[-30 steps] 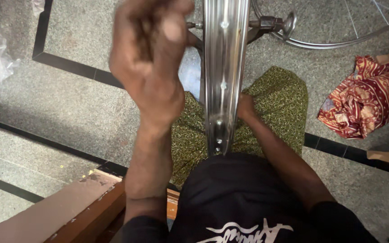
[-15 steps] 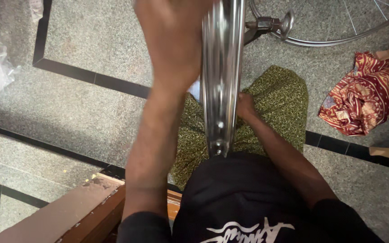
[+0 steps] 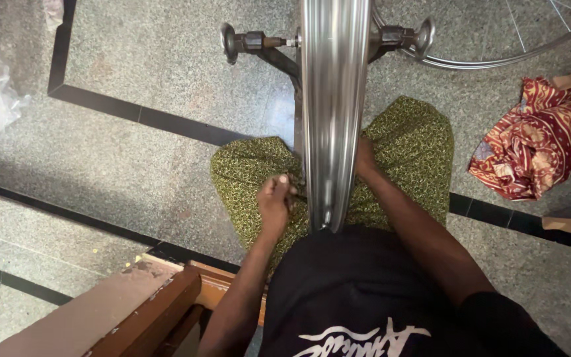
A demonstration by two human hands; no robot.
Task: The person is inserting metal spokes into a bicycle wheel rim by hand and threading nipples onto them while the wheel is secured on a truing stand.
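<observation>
Two hands flank the shiny wheel rim (image 3: 333, 112), its long axis running 12 to 6: left hand (image 3: 275, 198) pinched at 9, right hand (image 3: 365, 158) against its 3 side, grip unclear.

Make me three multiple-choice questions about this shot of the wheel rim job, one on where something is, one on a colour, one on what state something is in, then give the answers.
1. Where does the patterned red cloth lie?
A. on the floor, to the person's right
B. draped over the rim
C. on the wooden bench

2. What colour is the garment over the person's knees?
A. plain blue
B. green with a fine pattern
C. white

3. How does the metal rim stand?
A. flat on the floor
B. leaning on a wall
C. upright in a stand, between the knees

Answers: 1 A, the cloth sits on the stone floor at the right edge. 2 B, both knees show green patterned fabric. 3 C, the rim runs edge-on between the stand's two axle knobs, with the left hand and right hand on either side of it.
</observation>
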